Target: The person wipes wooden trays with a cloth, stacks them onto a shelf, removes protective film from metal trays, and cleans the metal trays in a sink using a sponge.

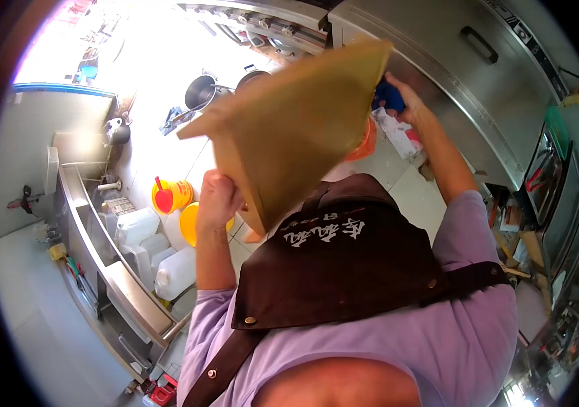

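A large yellowish-brown board-like panel (303, 122) with a raised edge is held up, tilted, in front of my chest. My left hand (218, 197) is closed on its lower left edge. On the far side, my right hand (405, 100) has its fingers wrapped round a dark blue cloth or pad (388, 97) beside the panel's right edge. The panel is slightly blurred, and part of what lies behind it is hidden.
A steel oven-like cabinet (432, 74) stands at the right. Pots (200, 91) sit on the tiled floor ahead. At the left are a yellow bucket (180, 192), white plastic jugs (175, 273) and a steel frame table (133, 292).
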{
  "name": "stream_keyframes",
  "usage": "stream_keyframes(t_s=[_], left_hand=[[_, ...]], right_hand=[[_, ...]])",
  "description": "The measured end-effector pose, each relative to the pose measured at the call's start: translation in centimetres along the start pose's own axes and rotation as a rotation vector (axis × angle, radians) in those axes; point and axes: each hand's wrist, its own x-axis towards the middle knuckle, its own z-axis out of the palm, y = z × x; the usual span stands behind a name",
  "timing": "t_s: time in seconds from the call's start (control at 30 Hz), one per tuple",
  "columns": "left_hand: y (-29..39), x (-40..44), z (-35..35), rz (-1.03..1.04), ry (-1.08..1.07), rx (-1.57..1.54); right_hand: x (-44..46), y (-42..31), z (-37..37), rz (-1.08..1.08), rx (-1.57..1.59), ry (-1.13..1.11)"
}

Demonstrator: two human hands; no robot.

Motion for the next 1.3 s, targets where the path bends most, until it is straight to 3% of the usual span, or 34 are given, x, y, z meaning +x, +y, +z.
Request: stream_keyframes(t_s=[0.03,0.1,0.13,0.2,0.27,0.3,0.4,0.5,0.6,0.63,0.73,0.77,0.9,1.0,1.03,1.07,1.1,1.2,1.3], left_hand=[[1.9,0.1,-0.6,0.006,-0.18,0.196],[4.8,1.2,2.3,0.414,-0.391,0.388],[6.8,1.3,3.0,0.393,-0.527,0.548],[7.5,0.8,3.8,0.382,-0.597,0.738],[8.8,0.1,4.1,0.246,-0.602,0.974],[8.6,0.0,3.8,0.299,-0.561,1.075],[8.2,-0.1,1.7,0.468,-0.446,1.372],[8.4,-0.1,-0.3,0.618,-0.338,1.592],[7.6,-0.4,-2.2,0.676,-0.288,1.705],[7.3,-0.5,-2.7,0.695,-0.261,1.717],[6.4,-1.2,-3.8,0.742,-0.182,1.739],[6.0,-1.6,-4.3,0.75,-0.159,1.74],[3.3,-3.1,-7.4,0.845,0.019,1.816],[3.7,-3.5,-5.7,0.908,0.474,1.738],[2.5,-3.8,-5.2,0.697,0.595,1.558],[1.6,-3.4,-4.3,0.615,0.695,1.201],[0.0,-3.5,-4.0,0.371,0.656,0.564],[-4.1,-2.8,-4.3,0.027,0.151,-0.825],[-5.7,-2.3,-2.4,-0.053,0.148,-0.916]], right_hand=[[-0.2,-1.1,-0.2,0.002,0.061,-0.049],[0.3,-2.3,-0.8,0.067,0.122,-0.088],[2.8,-1.5,-3.6,0.064,0.156,-0.244],[2.1,-1.2,-2.2,-0.032,0.38,-0.184],[1.2,-2.5,-1.9,-0.15,0.472,-0.559],[1.0,-3.2,-1.6,-0.203,0.519,-0.749],[0.6,-4.9,-0.7,-0.251,0.525,-0.793],[0.9,-6.0,-1.7,-0.307,0.497,-0.817],[0.4,-6.9,-3.5,-0.375,0.292,-0.687],[0.3,-7.5,-3.6,-0.353,0.169,-0.745],[-1.8,-8.2,-3.6,-0.462,-0.183,-0.598],[-3.0,-7.6,-3.4,-0.391,-0.208,-0.361],[-5.8,-5.2,-2.1,-0.409,-0.225,-0.321],[-5.5,-2.8,-4.5,-0.432,-0.152,-0.258],[-5.8,-2.5,-4.2,-0.461,-0.113,-0.246],[-6.5,-2.4,-2.8,-0.468,-0.101,-0.283],[-7.6,-2.9,-1.5,-0.484,-0.085,-0.312],[-8.7,-3.8,-0.1,-0.471,-0.148,-0.337],[-8.2,-4.5,-1.1,-0.411,-0.244,-0.351]])
